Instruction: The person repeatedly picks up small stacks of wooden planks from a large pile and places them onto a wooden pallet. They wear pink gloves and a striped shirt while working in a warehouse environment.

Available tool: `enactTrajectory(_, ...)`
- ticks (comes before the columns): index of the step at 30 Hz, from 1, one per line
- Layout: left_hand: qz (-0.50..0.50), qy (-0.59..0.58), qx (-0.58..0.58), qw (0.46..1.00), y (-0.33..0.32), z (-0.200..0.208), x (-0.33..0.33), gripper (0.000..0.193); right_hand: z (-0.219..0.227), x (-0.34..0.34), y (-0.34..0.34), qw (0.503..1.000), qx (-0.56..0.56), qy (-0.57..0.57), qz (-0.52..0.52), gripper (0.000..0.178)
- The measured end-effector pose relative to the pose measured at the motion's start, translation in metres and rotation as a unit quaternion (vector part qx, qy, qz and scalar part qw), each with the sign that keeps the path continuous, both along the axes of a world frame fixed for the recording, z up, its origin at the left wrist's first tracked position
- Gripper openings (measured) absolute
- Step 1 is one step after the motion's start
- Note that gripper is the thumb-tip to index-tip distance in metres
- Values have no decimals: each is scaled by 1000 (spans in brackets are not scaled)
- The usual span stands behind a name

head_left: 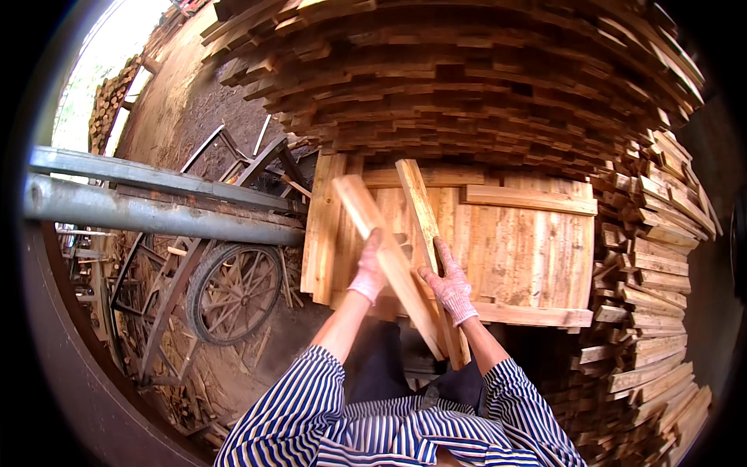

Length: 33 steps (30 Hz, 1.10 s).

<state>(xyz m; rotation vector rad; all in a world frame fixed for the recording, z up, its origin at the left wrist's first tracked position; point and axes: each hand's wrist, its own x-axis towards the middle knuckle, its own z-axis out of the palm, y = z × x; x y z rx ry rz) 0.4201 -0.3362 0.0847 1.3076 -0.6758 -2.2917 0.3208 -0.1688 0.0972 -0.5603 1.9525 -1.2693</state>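
Observation:
Two wooden boards are up in my gloved hands, above a low layer of planks. My left hand (369, 271) is closed on the left edge of a wide pale board (387, 253), which slants from far left to near right. My right hand (451, 288) grips a narrower board (420, 204) with darker stains, held just right of the first. Toward me the two boards come close together; whether they touch there I cannot tell. Beneath them lies the plank layer (529, 253), with a loose crosswise strip (529, 199) on its far side and another strip (533, 314) along its near edge.
A tall stack of boards (436, 93) rises beyond the plank layer. Another uneven stack (657, 280) stands on the right. At left, a thick metal pipe (163, 208) reaches toward the planks, above a spoked cart wheel (235, 293). Cut logs (113, 101) are piled far left.

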Motion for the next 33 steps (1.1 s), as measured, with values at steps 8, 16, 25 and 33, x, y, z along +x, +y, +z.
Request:
enactTrajectory(8,-47,-83,-39,995,-176,-49,199,89,-26,108,-198,989,136,64,1,79)
enactTrajectory(16,-78,-27,24,996,-217,-56,201,98,-77,141,-277,977,179,66,99,79)
enactTrajectory(25,-80,-81,33,993,-183,-31,112,121,-47,150,-222,994,-51,-39,91,99)
enactTrajectory(33,-138,-494,-508,692,-239,-70,149,96,-58,97,-197,982,162,97,-19,94)
